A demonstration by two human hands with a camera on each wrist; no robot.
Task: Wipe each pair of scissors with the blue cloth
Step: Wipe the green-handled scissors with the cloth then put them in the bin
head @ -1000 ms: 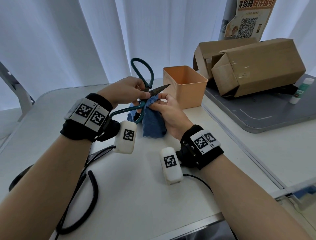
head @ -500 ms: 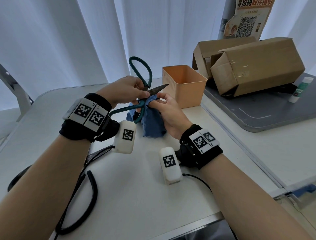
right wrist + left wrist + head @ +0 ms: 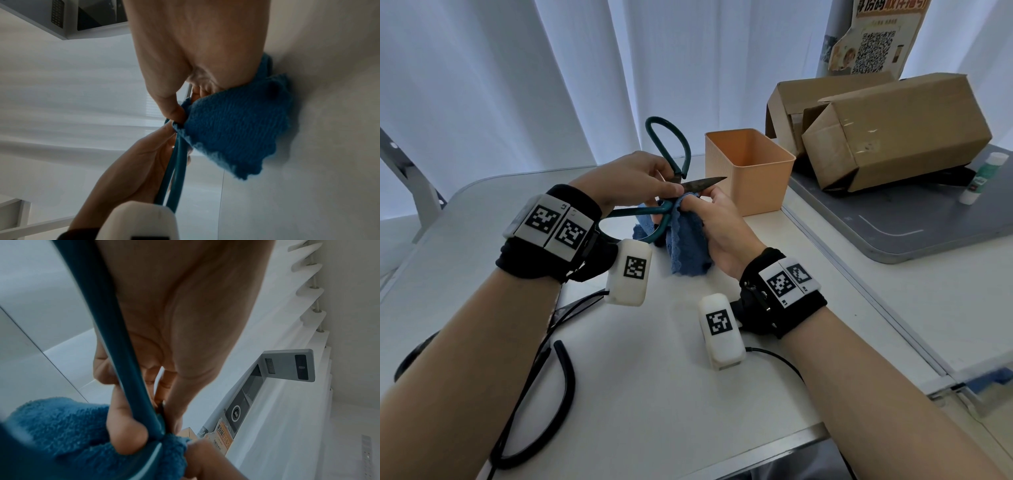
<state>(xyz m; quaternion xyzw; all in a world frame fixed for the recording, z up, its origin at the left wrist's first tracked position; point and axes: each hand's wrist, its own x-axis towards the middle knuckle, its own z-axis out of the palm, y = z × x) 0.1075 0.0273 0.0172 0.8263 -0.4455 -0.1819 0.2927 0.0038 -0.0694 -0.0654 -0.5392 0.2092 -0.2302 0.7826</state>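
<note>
Green-handled scissors point(image 3: 671, 150) are held above the white table point(image 3: 654, 394), spread apart, one dark blade point(image 3: 703, 182) pointing right toward the orange bin. My left hand point(image 3: 633, 181) grips them near the pivot, thumb on the blade's base; a green handle point(image 3: 123, 353) runs across its palm. My right hand point(image 3: 712, 219) pinches the blue cloth point(image 3: 688, 246) just below that blade, by the lower handle. The cloth point(image 3: 236, 129) hangs down from the fingers to the table. What the cloth wraps is hidden.
An open orange bin point(image 3: 748, 171) stands just right of the blade tip. Cardboard boxes point(image 3: 893, 130) and a small bottle point(image 3: 983, 178) sit on a grey tray point(image 3: 911, 233) at the right. Black scissors point(image 3: 544, 377) lie on the table under my left forearm.
The right hand with the cloth has slid slightly left along the scissors toward the pivot. The left hand's grip looks unchanged.
</note>
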